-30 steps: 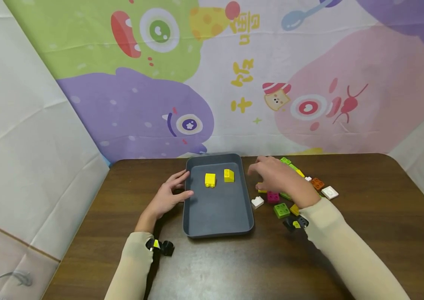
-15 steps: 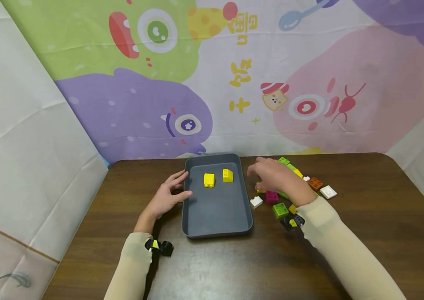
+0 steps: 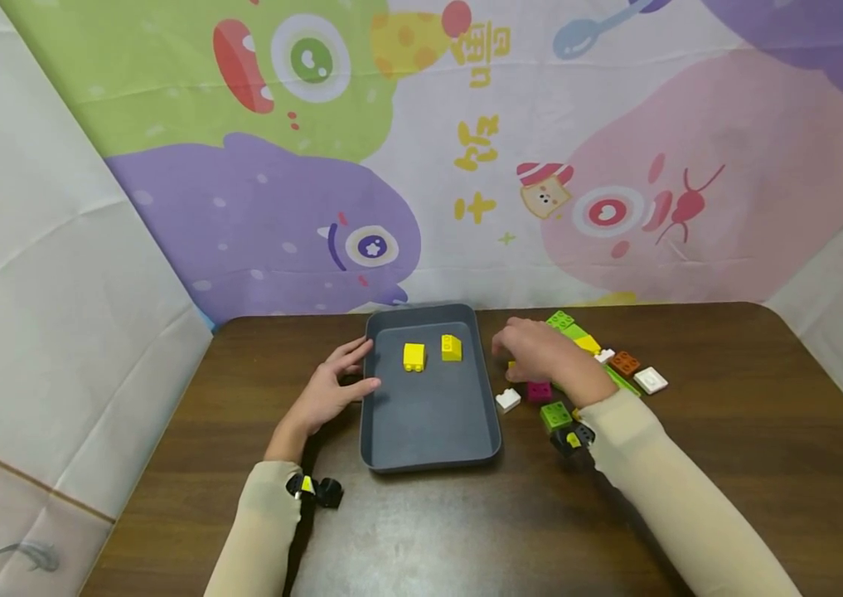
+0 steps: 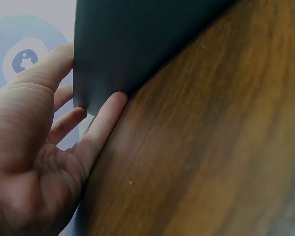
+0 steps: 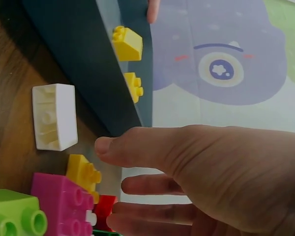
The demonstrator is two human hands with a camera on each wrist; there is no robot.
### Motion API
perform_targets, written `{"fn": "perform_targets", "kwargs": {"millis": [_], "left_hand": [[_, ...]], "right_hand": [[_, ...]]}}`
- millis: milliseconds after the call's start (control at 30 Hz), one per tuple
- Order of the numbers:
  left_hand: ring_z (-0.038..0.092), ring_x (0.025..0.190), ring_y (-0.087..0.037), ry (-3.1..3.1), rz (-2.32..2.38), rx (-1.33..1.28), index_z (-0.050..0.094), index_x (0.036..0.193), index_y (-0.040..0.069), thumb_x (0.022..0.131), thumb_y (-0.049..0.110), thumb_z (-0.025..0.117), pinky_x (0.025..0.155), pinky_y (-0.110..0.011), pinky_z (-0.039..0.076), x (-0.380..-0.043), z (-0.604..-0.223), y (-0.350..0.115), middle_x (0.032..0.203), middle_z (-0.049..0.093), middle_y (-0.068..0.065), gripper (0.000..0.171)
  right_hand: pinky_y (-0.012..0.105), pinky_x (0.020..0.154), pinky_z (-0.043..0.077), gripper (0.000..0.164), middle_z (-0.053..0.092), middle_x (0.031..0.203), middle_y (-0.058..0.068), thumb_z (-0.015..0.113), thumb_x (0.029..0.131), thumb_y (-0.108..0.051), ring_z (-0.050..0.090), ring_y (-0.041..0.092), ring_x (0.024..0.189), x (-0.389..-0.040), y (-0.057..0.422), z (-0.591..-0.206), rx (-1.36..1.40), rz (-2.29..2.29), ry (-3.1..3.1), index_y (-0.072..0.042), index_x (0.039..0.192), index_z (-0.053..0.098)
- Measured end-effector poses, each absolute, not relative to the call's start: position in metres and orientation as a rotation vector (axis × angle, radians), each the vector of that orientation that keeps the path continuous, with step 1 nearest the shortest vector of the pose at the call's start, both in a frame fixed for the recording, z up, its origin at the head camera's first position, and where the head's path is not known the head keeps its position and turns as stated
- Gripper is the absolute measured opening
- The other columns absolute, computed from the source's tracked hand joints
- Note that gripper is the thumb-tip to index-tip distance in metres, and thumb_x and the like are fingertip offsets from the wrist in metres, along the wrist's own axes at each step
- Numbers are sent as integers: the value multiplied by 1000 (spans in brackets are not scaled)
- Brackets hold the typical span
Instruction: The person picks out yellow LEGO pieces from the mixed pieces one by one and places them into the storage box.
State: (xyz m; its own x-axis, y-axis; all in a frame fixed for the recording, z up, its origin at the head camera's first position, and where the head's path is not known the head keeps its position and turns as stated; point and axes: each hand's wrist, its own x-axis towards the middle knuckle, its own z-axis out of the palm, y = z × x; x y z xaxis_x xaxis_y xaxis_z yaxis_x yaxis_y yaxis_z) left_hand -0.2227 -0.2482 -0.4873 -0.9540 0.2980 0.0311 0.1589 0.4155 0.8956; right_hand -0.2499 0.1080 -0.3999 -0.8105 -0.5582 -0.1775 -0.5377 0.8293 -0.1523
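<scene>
My left hand (image 3: 331, 394) holds the left edge of a dark grey tray (image 3: 428, 427). In the left wrist view its thumb (image 4: 61, 61) reaches the rim while other fingers press the outer wall. Two yellow toy bricks (image 3: 414, 356) lie in the tray's far half. Just right of the tray, my right hand (image 3: 544, 348) hovers over a pile of bricks. In the right wrist view its thumb and fingers are apart, with nothing visible between them. A yellow brick (image 5: 81, 172), a magenta brick (image 5: 61, 201) and a white brick (image 5: 54, 117) are nearest it.
Green bricks (image 3: 556, 416), a brown brick (image 3: 625, 362) and a white square piece (image 3: 650, 381) lie around the right hand on the wooden table (image 3: 391, 539). My right hand and forearm hide part of the pile. A cartoon-printed cloth (image 3: 466, 265) hangs behind the table.
My right wrist has shifted slightly left and covers more of the yellow piece beside the green brick; a long green piece shows more behind it. Left hand and tray look unchanged.
</scene>
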Motion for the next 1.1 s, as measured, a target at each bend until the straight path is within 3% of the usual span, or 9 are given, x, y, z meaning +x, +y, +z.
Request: {"fn": "perform_targets", "kwargs": {"millis": [167,400,700,1100], "left_hand": [[48,130,-42,2512,1577,404,35,156,8,93,19,72,85,-46,62,-224,-488,-249,167,22,-11,74],[50,130,-36,2523,1588,406,38,155,16,92,27,74,86,-46,62,-223,-487,-249,166,25,-3,74],[50,130,-36,2516,1602,400,39,155,15,91,29,75,86,-45,62,-224,-487,-249,165,27,-2,75],[50,130,-35,2515,1600,388,39,155,16,91,28,75,86,-45,62,-222,-485,-248,165,26,-1,74]], "right_hand": [[48,93,56,33,68,112,13,80,83,-15,61,30,102,-252,108,-404,-822,-155,2770,-7,114,74],[48,92,56,29,69,111,13,80,80,-9,61,30,102,-254,109,-409,-801,-171,2756,-6,109,75],[49,93,56,27,72,112,14,81,80,-10,62,31,100,-256,109,-413,-761,-156,2733,-8,107,76],[43,83,60,21,73,103,8,82,78,-9,63,25,89,-260,105,-415,-784,-147,2698,-10,98,75]]}}
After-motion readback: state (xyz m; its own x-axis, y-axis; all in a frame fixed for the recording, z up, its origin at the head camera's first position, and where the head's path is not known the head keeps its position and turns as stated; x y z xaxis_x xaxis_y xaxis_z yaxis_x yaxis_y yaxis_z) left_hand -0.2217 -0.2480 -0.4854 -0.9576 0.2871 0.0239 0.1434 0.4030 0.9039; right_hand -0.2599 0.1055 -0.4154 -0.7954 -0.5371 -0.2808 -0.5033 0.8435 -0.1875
